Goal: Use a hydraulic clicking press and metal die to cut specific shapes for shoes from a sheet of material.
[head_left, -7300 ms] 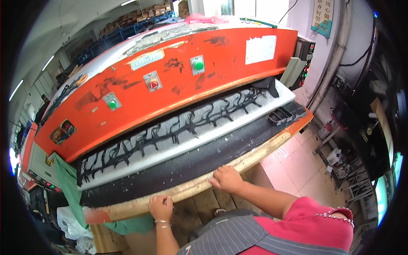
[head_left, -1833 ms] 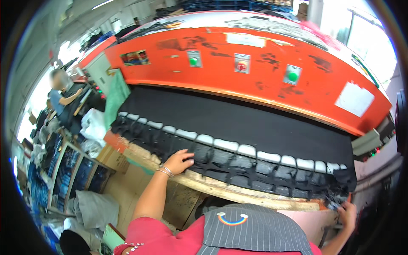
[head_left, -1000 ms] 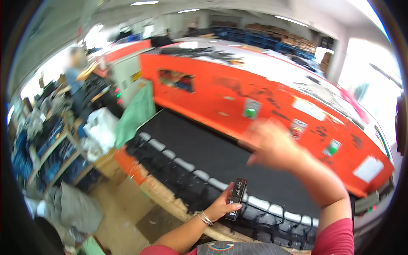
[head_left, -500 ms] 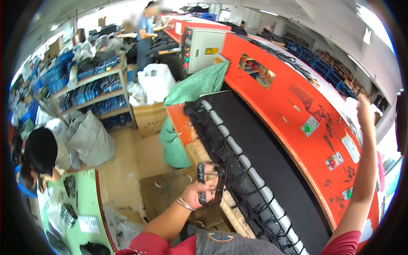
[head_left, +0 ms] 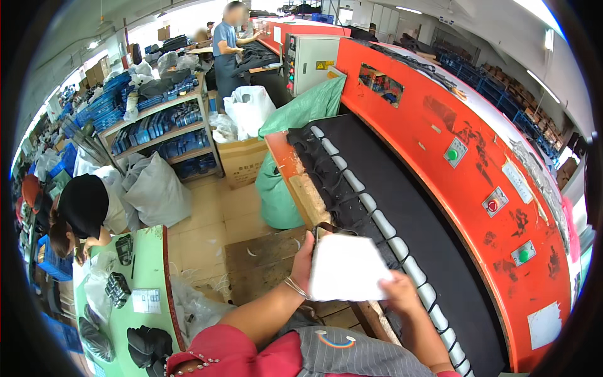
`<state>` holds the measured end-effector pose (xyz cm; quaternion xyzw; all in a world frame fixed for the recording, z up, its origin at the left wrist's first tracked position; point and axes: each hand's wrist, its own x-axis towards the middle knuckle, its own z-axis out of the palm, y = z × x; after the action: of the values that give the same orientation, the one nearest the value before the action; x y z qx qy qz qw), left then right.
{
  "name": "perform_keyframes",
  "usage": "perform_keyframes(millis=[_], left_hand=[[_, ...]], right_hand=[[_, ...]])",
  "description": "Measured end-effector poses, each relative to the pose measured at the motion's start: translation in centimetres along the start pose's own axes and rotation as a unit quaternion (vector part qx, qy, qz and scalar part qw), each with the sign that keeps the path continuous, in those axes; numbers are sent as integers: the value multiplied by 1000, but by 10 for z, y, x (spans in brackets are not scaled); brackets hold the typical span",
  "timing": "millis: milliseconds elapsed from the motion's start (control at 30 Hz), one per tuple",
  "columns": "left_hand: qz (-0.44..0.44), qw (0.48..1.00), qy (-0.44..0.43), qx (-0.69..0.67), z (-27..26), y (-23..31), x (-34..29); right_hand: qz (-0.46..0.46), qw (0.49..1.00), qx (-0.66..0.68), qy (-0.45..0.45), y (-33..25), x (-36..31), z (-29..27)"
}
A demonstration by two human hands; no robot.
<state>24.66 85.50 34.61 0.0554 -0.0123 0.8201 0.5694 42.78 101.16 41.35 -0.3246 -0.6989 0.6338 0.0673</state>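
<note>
In front of my body, my left hand (head_left: 303,267) is closed on a dark strappy piece (head_left: 325,227), most of which is hidden behind a white sheet (head_left: 347,270). The fingers of that hand are largely covered too. My right hand (head_left: 402,294) pinches the lower right corner of the sheet, thumb and fingers pressed together. The sheet looks thin and blank, and it spans from one hand to the other. Beyond the hands runs a row of pale rounded blocks (head_left: 384,224) with black straps across them, along the near edge of a black conveyor belt (head_left: 414,213).
A long orange machine (head_left: 433,169) with push buttons borders the belt on the right. Its wooden ledge (head_left: 309,196) lies close to my left hand. On the left, a person works at a green table (head_left: 151,257). Farther off are loaded shelves (head_left: 166,135) and another standing person (head_left: 225,50).
My right hand has come down from the top of the orange machine, bringing the white sheet over the strappy piece. My left hand still grips that piece. The view has shifted slightly.
</note>
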Motion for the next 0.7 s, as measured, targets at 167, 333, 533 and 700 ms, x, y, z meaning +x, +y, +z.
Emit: perform_keyframes(millis=[167, 333, 533, 700], left_hand=[[-59, 982, 12, 181, -28, -13, -45], [-79, 994, 66, 42, 3, -2, -72], [106, 990, 90, -5, -37, 91, -108], [37, 998, 32, 27, -36, 155, -139]], right_hand=[[-19, 994, -46, -94, 7, 19, 26], [-7, 994, 107, -27, 23, 43, 47], [5, 979, -126, -158, 22, 43, 142], [23, 995, 5, -96, -24, 124, 206]])
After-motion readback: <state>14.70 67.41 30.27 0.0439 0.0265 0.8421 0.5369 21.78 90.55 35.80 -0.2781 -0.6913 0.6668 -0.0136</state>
